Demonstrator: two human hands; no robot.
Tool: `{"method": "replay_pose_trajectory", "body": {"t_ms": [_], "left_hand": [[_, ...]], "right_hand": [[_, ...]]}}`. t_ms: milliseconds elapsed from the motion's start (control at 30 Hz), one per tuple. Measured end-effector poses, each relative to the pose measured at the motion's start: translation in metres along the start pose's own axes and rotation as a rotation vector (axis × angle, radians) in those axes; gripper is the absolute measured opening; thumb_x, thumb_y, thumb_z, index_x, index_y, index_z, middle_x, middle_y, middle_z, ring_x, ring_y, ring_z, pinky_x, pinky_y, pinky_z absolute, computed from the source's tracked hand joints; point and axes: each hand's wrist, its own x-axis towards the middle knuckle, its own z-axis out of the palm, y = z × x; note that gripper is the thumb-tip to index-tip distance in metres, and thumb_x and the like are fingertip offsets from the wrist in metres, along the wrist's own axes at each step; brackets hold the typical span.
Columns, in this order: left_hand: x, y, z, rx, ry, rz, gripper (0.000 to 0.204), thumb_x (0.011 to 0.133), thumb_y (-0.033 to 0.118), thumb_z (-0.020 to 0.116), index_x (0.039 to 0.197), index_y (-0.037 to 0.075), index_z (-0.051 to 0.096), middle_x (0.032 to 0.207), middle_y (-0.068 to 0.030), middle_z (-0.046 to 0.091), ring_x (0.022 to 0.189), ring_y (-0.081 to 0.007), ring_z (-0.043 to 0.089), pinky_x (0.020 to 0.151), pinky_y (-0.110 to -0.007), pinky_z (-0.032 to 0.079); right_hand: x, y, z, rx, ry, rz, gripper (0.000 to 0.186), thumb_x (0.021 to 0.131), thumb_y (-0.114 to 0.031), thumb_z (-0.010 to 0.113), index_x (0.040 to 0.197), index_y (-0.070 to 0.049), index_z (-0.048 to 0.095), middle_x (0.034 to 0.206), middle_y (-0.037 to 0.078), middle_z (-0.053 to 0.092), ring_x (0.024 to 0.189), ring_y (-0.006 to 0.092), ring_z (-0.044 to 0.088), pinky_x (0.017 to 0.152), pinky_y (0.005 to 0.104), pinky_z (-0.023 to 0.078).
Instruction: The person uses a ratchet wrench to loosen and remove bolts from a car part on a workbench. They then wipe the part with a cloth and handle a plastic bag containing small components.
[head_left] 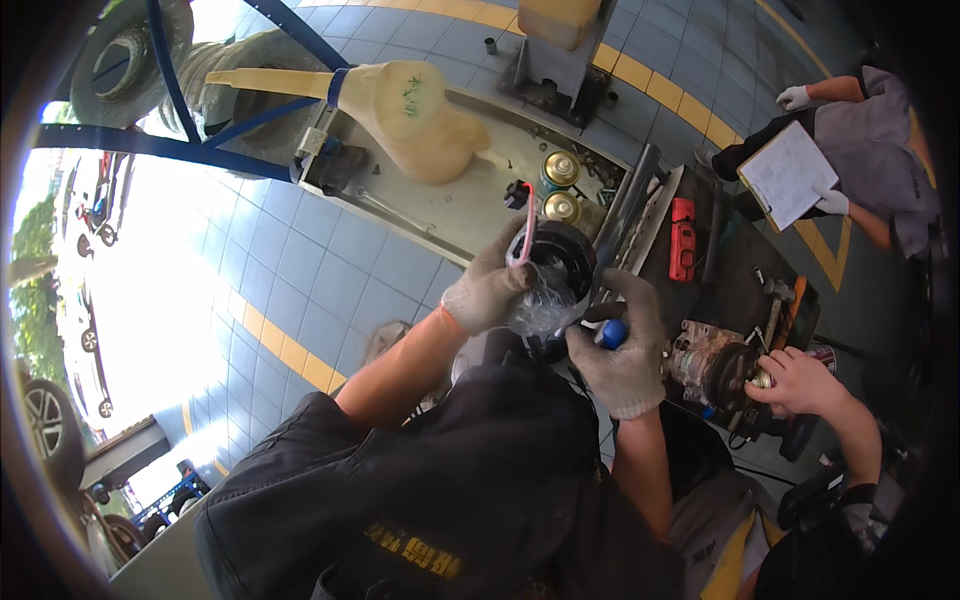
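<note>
My left hand (pixel 487 290), in a grey-white work glove, is closed on the left side of a round black pulley part (pixel 562 252) partly wrapped in clear plastic (pixel 548 302). A pink-red strip (pixel 527 225) with a small black end stands up beside my thumb. At the lower right of the part is my gloved right hand (pixel 628 365), its fingers bent round that side. Between its thumb and fingers shows a blue cap (pixel 612 333). My right fingertips are partly hidden.
A metal tray bench (pixel 400 215) carries a yellowish long-necked funnel jug (pixel 410 115), two cans (pixel 561 170) and a wrench. Right, a dark cart holds a red tool case (pixel 683 240) and a used compressor (pixel 705 360), touched by a co-worker's bare hand (pixel 805 382). Another person holds a clipboard (pixel 790 172).
</note>
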Motion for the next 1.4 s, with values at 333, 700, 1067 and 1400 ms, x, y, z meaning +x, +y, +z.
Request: {"method": "replay_pose_trajectory", "body": {"t_ms": [333,700,1067,1400], "left_hand": [[0.017,0.008,0.006,0.214,-0.022,-0.077,0.131,0.094,0.091,0.081,0.177,-0.003,0.043,0.153,-0.0114,0.073,0.138,-0.0203,0.068,0.12,-0.04,0.056],[0.04,0.032,-0.019,0.225,-0.337,-0.216,0.128,0.08,0.076,0.103,0.164,-0.009,0.058,0.145,-0.0163,0.077,0.133,-0.0224,0.073,0.116,-0.038,0.059],[0.037,0.015,-0.007,0.379,-0.43,-0.235,0.096,0.071,0.008,0.096,0.162,-0.002,0.068,0.144,-0.0086,0.077,0.131,-0.0173,0.068,0.114,-0.037,0.058],[0.025,0.019,-0.007,0.426,-0.443,-0.15,0.1,0.069,0.031,0.117,0.152,-0.002,0.072,0.127,-0.0034,0.082,0.118,-0.0139,0.075,0.104,-0.035,0.064]], "right_hand": [[0.017,0.015,0.009,-0.308,0.217,-0.421,0.025,0.085,0.001,0.093,0.104,-0.007,0.079,0.106,0.015,0.078,0.088,0.0379,0.082,0.075,0.0463,0.069],[0.026,0.007,-0.012,-0.333,0.258,-0.54,0.025,0.085,0.002,0.091,0.102,-0.008,0.077,0.109,0.013,0.082,0.089,0.0349,0.084,0.075,0.0441,0.07],[0.041,-0.024,-0.012,-0.286,0.335,-0.64,0.027,0.087,0.003,0.092,0.108,-0.004,0.076,0.112,0.016,0.082,0.092,0.0348,0.085,0.076,0.0436,0.071],[0.029,-0.024,-0.022,-0.386,0.228,-0.73,0.031,0.086,0.004,0.09,0.113,-0.006,0.078,0.119,0.015,0.08,0.096,0.0346,0.084,0.08,0.0443,0.072]]}}
